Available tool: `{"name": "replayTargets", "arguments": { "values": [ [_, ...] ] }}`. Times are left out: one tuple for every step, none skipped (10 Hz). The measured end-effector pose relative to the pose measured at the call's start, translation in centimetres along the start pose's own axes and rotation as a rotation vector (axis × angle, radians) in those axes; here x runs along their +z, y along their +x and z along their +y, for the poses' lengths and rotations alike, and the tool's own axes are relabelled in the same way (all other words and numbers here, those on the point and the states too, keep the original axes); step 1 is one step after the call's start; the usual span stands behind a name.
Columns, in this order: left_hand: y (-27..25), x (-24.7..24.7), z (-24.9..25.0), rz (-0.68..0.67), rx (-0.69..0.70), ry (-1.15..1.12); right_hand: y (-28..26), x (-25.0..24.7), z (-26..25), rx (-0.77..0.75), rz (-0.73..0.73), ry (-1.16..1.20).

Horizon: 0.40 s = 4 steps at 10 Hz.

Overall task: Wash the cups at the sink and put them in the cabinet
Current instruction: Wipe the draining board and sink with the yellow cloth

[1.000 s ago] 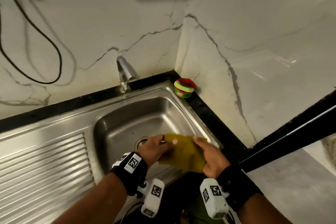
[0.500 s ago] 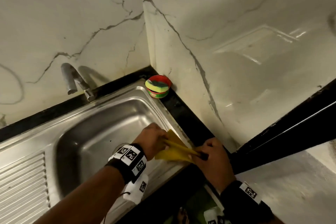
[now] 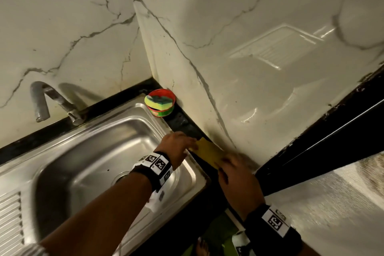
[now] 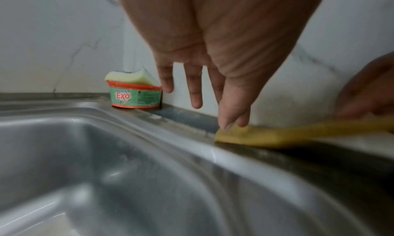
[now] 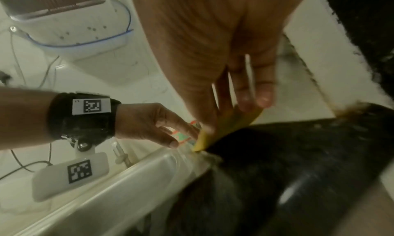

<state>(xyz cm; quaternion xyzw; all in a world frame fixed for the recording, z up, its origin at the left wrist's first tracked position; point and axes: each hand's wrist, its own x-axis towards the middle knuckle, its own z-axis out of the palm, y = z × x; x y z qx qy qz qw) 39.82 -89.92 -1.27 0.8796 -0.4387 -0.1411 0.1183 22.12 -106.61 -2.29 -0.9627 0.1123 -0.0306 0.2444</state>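
Observation:
No cup shows in any view. A folded yellow cloth point(image 3: 209, 151) lies along the black ledge point(image 3: 182, 122) between the steel sink point(image 3: 145, 114) and the marble side wall. My left hand point(image 3: 176, 147) pinches the cloth's far corner point(image 4: 234, 131) with thumb and forefinger point(image 4: 230, 120), the other fingers hanging straight. My right hand point(image 3: 234, 170) holds the near end of the cloth point(image 5: 232, 123) between thumb and fingers point(image 5: 262, 96), low over the ledge.
A red and green soap tub with a sponge on it point(image 3: 160, 103) stands in the corner behind the sink. The tap point(image 3: 41, 100) is at the back left. A black panel point(image 3: 322, 151) runs out to the right.
Both hands carried the cloth from over the sink basin to the right and lowered it onto the black ledge by the wall. The head view swung right.

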Motion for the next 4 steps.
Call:
{"name": "replayTargets", "arguments": {
  "values": [
    [-1.4,2.6,-0.5,-0.234,-0.106,0.208,-1.9,1.7,0.7,0.075,-0.226,-0.051],
    [-2.0,3.0,-0.3,-0.157,-0.129,0.168,-1.9,1.7,0.6,0.058,-0.147,-0.026],
    [-3.4,2.3,-0.1,-0.017,-0.164,0.137,-0.6,1.6,-0.8,-0.034,-0.094,-0.018],
    [-4.7,1.5,-0.3,0.097,-0.200,0.097,1.2,1.5,-2.2,-0.110,-0.071,0.002]
  ]
}}
